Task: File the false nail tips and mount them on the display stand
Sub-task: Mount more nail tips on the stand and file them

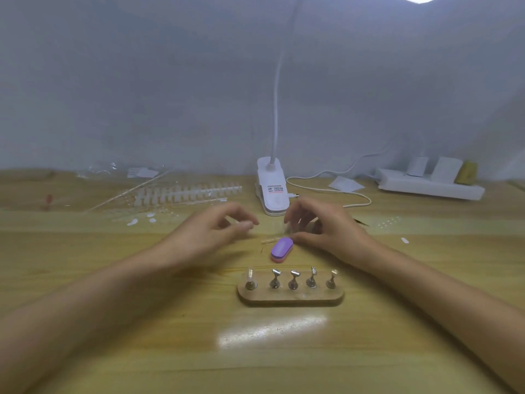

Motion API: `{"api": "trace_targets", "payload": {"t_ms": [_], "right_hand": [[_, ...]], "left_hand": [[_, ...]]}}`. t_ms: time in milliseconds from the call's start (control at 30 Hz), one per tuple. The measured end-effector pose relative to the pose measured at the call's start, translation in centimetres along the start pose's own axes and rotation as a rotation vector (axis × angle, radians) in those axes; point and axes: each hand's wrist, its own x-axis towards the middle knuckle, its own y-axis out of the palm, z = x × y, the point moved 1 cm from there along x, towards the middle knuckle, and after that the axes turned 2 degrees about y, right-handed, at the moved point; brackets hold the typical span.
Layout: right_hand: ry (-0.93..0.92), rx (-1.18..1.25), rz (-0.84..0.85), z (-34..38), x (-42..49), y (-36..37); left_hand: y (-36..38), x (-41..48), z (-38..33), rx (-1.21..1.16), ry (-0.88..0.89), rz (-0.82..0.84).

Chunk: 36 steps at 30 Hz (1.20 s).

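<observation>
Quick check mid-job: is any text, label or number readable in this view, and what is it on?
Nothing can be quoted.
The label on the clip lamp: dark print above a red line, too blurred to read.
On the power strip and the paper slip: no print discernible.

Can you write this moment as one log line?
left hand: curled, grip unclear | right hand: curled, grip unclear | purple file block: on table by right hand | display stand: clear tip on leftmost peg

Only print anywhere is a small label on the white clip lamp base (pixel 272 191), some dark lines plus a red one, way too blurry to read.
</observation>
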Motion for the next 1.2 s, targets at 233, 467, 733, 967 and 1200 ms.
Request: {"api": "trace_targets", "payload": {"t_ms": [233,467,733,967,1200], "right_hand": [[-0.053,0.058,-0.047,-0.4,-0.1,0.5],[-0.045,0.081,-0.073,-0.5,-0.1,0.5],[-0.213,-0.138,-0.182,0.4,-0.9,0.6],[0.021,0.164,-0.163,-0.7,-0.2,-0.2],[-0.044,0.084,-0.119,-0.4,-0.6,-0.7]], "left_hand": [[2.9,2.9,0.2,0.204,0.080,-0.071],[3.2,1.8,-1.2,0.709,0.631,-0.262],[3.1,2.7,-0.4,-0.075,0.175,-0.158],[2.8,2.4,-0.1,-0.315,0.012,-0.175],[2.7,2.1,-0.1,-0.189,0.218,-0.304]]}}
